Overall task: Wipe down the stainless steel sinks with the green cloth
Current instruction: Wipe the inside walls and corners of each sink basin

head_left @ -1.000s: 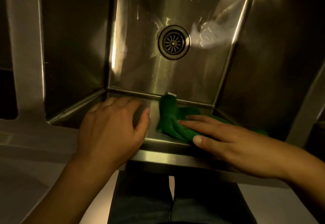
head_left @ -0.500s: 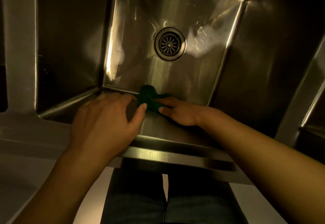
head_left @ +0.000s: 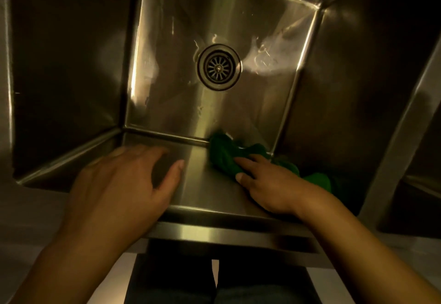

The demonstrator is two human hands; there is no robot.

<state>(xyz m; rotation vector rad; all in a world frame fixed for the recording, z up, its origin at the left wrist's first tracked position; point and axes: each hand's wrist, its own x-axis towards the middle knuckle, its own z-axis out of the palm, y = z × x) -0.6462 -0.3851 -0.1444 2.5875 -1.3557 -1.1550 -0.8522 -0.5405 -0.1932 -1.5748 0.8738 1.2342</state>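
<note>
The green cloth [head_left: 226, 155] lies bunched in the near right corner of the sink [head_left: 202, 184], crumpled along the seam where the near wall meets the floor, with a fold trailing off to the right behind the wrist. The right grip [head_left: 269, 184] lies flat on it, fingers stretched out rather than curled and thumb at the cloth's near edge, pressing it against the near wall and pinching nothing. The left grip [head_left: 124, 184] is spread wide and holds nothing. It sits over the same wall further left, and its fingertips are too blurred to show whether they touch the steel. The step in hand looks like wiping the near wall and its seam. It would go better with the cloth opened out, so that more of it lies under the palm and less rides along as a lump. The fingertips should push a fold right into the corner, where grime tends to collect. Overlapping strokes from right to left along the wall, then down across the floor toward the drain [head_left: 218, 66], would leave no strip missed. Pale smears just right of the drain may be water marks or only glare, and are worth a pass either way. The left grip would serve best braced on the front rim [head_left: 214, 232].
</note>
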